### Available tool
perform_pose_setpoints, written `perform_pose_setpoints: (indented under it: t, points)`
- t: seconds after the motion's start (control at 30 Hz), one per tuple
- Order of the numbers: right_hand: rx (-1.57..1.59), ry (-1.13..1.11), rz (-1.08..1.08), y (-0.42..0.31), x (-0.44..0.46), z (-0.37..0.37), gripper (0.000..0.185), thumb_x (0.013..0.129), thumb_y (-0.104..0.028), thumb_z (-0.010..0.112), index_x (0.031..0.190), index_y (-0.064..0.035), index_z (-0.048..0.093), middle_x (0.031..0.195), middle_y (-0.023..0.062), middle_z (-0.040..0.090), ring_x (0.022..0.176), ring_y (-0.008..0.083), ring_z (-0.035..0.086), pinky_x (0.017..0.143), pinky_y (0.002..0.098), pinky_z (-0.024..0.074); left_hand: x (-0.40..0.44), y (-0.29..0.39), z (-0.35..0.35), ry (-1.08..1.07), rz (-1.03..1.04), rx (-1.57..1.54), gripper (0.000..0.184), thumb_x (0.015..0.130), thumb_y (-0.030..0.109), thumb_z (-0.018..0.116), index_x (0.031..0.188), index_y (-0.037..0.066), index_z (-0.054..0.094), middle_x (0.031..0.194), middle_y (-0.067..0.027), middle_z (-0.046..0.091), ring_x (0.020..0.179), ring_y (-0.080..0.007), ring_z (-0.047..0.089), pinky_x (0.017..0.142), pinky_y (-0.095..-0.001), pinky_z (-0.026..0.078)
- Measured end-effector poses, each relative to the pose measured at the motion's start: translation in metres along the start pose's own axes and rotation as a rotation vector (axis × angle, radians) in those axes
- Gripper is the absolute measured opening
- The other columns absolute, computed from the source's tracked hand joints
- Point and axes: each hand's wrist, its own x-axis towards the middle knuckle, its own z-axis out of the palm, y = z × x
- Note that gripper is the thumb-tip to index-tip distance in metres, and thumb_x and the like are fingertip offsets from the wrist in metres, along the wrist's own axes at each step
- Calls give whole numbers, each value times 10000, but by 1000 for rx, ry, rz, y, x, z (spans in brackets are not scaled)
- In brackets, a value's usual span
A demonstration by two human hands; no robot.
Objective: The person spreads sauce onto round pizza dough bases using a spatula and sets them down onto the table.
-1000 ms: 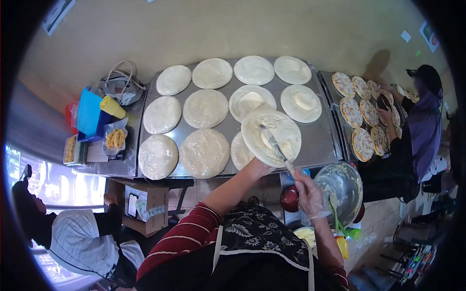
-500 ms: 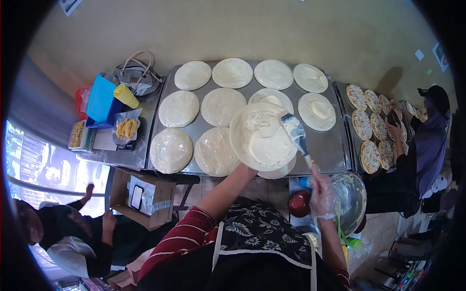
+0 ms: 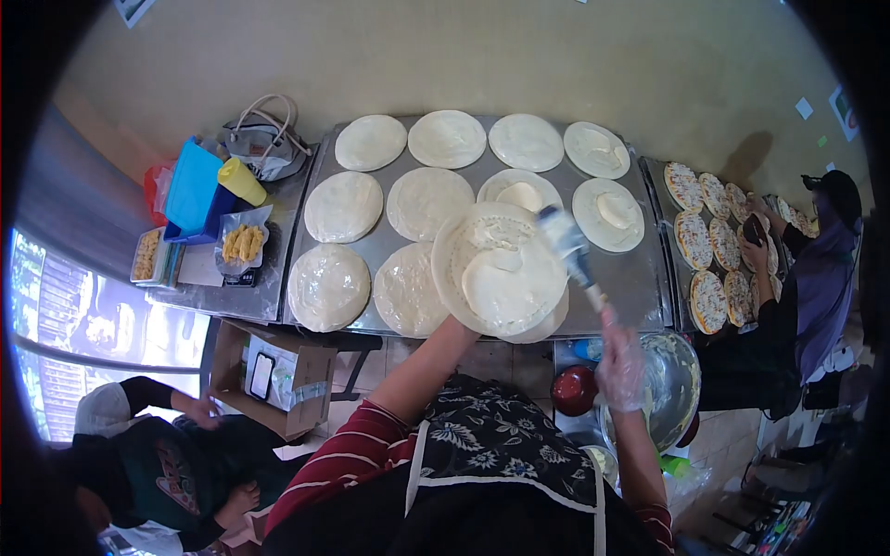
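My left hand (image 3: 464, 332) holds up a round pizza base (image 3: 505, 310) with a thick white cream on it; most of the hand is hidden beneath. Small dots ring the base near its rim. In a clear plastic glove, my right hand (image 3: 619, 366) is closed around the handle of a spatula (image 3: 577, 259), whose cream-smeared head is blurred by motion at the base's right edge. Behind, several pale bases coated with cream lie in rows on the metal table (image 3: 640, 287). Some carry a mound of cream, like the base (image 3: 607, 215) at the right.
A large metal bowl (image 3: 681, 371) smeared with cream and a red bowl (image 3: 575, 389) stand by my right arm. Topped pizzas (image 3: 693, 238) lie on the right table, beside a co-worker (image 3: 825, 269). Another person (image 3: 158, 463) is at the lower left near a cardboard box (image 3: 287, 417).
My right hand has moved slightly right and down, and the spatula head has shifted slightly right across the base. The base has tilted and moved slightly. The person at lower left has leaned in.
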Motion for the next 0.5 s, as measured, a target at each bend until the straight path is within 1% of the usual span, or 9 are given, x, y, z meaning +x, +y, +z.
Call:
perform_pose_setpoints:
  t: [0.07,0.1,0.17,0.23,0.3,0.33,0.43,0.47,0.5]
  points:
    - [40,-239,-235,-18,-16,-2,648,832,-9,594,1421,-257,490,917,146,571,703,345,631,583,452,535,1,2,0,9,15,17,499,1035,383,411,1460,121,401,1443,-97,491,1287,-258,515,1072,-434,456]
    - [40,-238,-231,-25,-17,0,648,832,-9,594,1421,-257,490,917,146,571,703,345,631,583,452,535,-4,4,0,9,18,25,500,1035,383,413,1460,121,401,1443,-96,491,1287,-257,515,1072,-433,456]
    - [68,-183,-375,-36,-20,1,663,771,56,595,1365,-234,561,881,122,580,709,332,627,548,442,517,-4,2,1,14,26,39,501,1034,382,416,1461,122,400,1444,-95,490,1288,-255,514,1073,-432,455]
    - [44,-146,-352,-27,-12,13,688,778,53,591,1397,-241,525,893,126,585,690,343,629,553,448,522,-7,-4,5,14,45,53,502,1033,382,419,1463,123,399,1444,-94,490,1289,-253,513,1073,-431,455]
    - [21,-72,-233,-27,3,13,674,809,32,596,1411,-256,501,906,139,589,691,363,633,566,467,524,-9,-6,7,13,57,69,503,1033,381,422,1464,124,397,1445,-93,489,1290,-252,512,1074,-430,454]
    - [1,-103,-163,-22,8,16,570,870,-10,589,1383,-254,530,912,154,594,717,381,636,581,483,520,-8,-5,8,12,60,77,503,1032,381,424,1464,124,397,1445,-92,489,1291,-251,511,1074,-430,454]
    - [-9,-61,-115,-5,22,25,479,923,-58,574,1362,-248,553,939,168,609,745,395,640,611,502,515,-12,-1,9,17,75,98,505,1031,380,428,1466,125,395,1446,-90,488,1292,-248,510,1075,-428,453]
    - [32,-110,-3,-10,30,18,412,948,-96,570,1334,-242,585,949,168,624,782,383,646,653,485,517,-6,-1,10,21,81,106,505,1031,380,430,1466,126,395,1447,-90,488,1293,-247,509,1075,-428,453]
    - [31,-113,-2,-8,32,18,412,948,-96,570,1334,-242,585,949,168,624,782,383,646,653,485,517,-4,-1,11,24,87,113,506,1031,380,431,1467,126,394,1447,-89,487,1293,-246,509,1075,-427,453]
